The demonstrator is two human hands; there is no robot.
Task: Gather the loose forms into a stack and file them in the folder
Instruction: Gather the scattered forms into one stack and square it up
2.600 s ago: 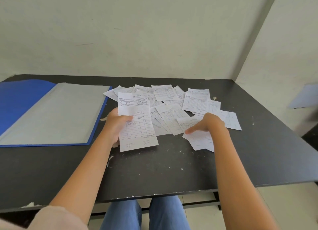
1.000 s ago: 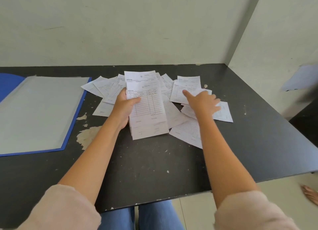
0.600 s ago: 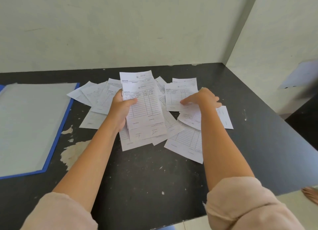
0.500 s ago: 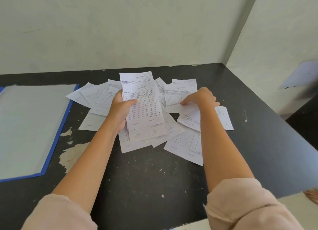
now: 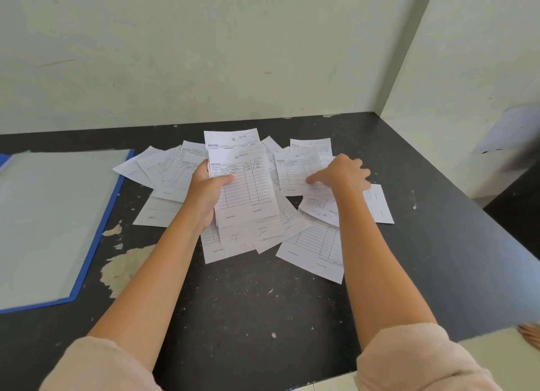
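Where right hand covers form | grip unclear

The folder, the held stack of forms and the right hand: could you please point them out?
folder point(image 5: 52, 215): head view, grey inner sheet.
held stack of forms point(image 5: 245, 191): head view, top form's grid.
right hand point(image 5: 344, 174): head view, knuckles.

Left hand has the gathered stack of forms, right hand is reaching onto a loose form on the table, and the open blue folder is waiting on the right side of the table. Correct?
Not quite: the head view shows the open blue folder on the left side of the table. The left hand does hold the stack of forms, and the right hand rests on a loose form.
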